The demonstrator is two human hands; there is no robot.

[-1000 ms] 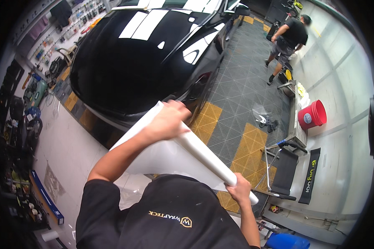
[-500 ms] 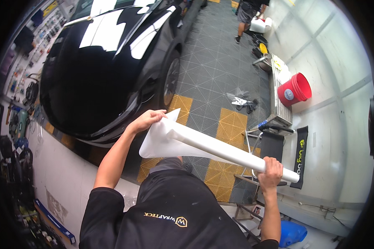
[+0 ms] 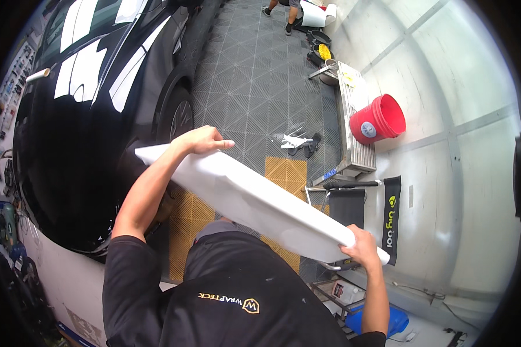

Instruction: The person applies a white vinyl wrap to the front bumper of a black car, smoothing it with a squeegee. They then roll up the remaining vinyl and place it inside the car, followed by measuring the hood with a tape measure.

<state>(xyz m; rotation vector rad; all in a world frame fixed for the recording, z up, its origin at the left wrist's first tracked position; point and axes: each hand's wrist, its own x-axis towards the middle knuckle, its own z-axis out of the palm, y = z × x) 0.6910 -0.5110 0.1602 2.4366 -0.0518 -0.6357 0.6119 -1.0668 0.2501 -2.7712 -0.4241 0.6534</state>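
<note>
Both my hands hold a long roll of white film slantwise in front of my body. My left hand is closed over its upper left part, with the thumb sticking out along the edge. Past that hand, a pointed corner of film juts left, in front of the car. Near the lower right end, my right hand wraps round the roll, and a short tube end shows beyond the fist. A loose sheet hangs off the roll on the side towards my body.
A glossy black car stands at left, with a pale tube on it. At right are a slatted bench, a red bucket and a folding chair. Black sandals lie on the tiled floor. Another person's legs show far back.
The car, bench and bucket have shifted left in the picture. My left hand sits farther up and left, and the loose sheet now hangs along more of the roll.
</note>
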